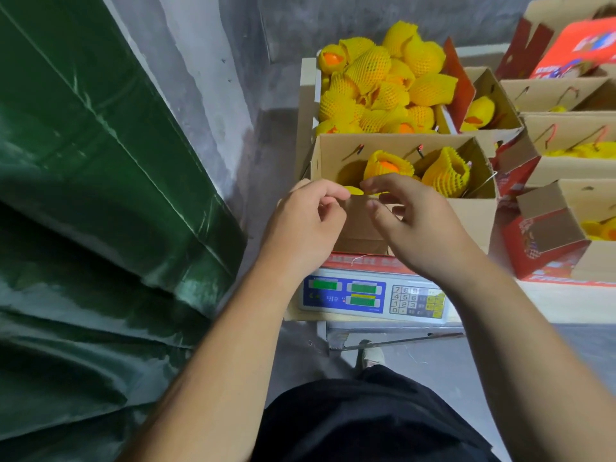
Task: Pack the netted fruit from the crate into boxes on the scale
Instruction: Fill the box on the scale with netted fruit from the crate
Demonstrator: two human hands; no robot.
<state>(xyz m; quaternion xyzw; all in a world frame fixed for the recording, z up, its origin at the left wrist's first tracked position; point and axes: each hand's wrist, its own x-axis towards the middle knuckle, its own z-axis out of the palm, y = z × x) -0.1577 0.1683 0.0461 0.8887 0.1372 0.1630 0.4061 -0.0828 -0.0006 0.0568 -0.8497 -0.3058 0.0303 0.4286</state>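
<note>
An open cardboard box [473, 215] stands on the scale [350, 295]. Inside it lie two fruits in yellow foam net [388, 165] [446, 171], and a sliver of a third [353, 190] shows at the near rim. Behind the box, a white crate [316, 81] is heaped with netted fruit [376, 85]. My left hand [306, 218] and my right hand [413, 218] meet at the box's near rim. Each pinches the near wall between fingers and thumb. Neither hand holds a fruit.
Several more open cardboard boxes [566, 161] with red printed sides stand to the right, some holding netted fruit. A red printed box [580, 48] sits at the far right back. A green tarpaulin [100, 195] fills the left. My shoe [371, 356] rests on the grey floor below the scale.
</note>
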